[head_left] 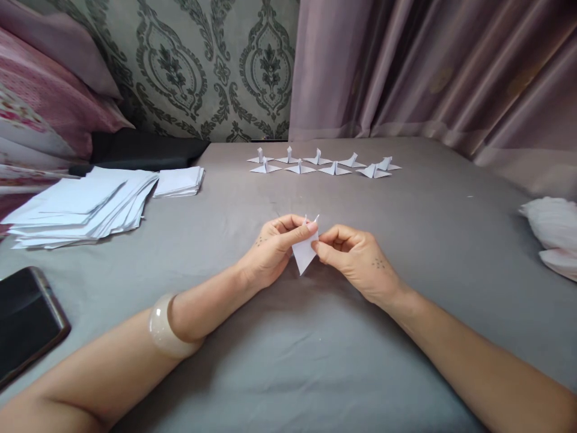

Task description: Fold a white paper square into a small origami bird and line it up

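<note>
Fingers of the left hand (274,248) and right hand (356,255) pinch a folded white paper (304,255).

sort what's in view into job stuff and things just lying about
Likely part of the job:
folded paper held by left hand and right hand
winged paper figures
larger paper stack
smaller paper stack

Seemingly just lying about:
phone
black item
white bundle

A dark phone (31,325) lies at the near left of the grey worktop (315,367). Black material (148,148) and floral fabric (31,114) sit at its far left, a patterned wall (220,69) and mauve curtains (347,66) behind, a white bundle (552,222) at its right.
</note>
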A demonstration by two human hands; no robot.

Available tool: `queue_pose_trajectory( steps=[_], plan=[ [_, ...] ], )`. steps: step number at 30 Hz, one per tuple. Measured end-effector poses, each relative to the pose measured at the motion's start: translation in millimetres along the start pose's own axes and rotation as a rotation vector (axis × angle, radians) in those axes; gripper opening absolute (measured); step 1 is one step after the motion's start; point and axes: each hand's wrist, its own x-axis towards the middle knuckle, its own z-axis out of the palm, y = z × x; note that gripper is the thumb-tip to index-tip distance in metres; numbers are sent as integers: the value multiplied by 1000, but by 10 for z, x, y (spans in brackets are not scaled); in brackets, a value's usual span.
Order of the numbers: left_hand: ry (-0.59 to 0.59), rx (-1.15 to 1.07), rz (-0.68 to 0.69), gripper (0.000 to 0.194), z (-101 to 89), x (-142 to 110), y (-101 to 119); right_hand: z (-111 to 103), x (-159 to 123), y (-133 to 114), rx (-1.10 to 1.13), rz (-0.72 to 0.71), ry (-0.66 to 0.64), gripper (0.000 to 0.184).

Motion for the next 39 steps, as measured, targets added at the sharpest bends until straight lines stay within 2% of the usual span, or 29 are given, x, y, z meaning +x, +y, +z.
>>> queue_pose_trajectory(
  steps=[4,9,16,25,31,36,39],
  plan=[
    [25,-44,-13,20,8,5,-21,23,14,25,-21,-6,12,17],
    [7,29,-47,19,-36,35,-20,-2,6,22,-54,2,36,18],
    [82,22,-82,23,-67,58,-1,-6,-7,9,-40,28,8,20],
    [-50,125,-104,23,-93,71,28,-74,53,45,34,97,22,21],
    [41,141,-68,22,-122,108,5,-133,85,74,148,193,-69,26],
    [71,153,-131,29,-138,132,3,-163,137,116,132,198,44,34],
    [92,257,-105,29,-156,134,0,-174,170,157,115,185,89,40]
  ],
)
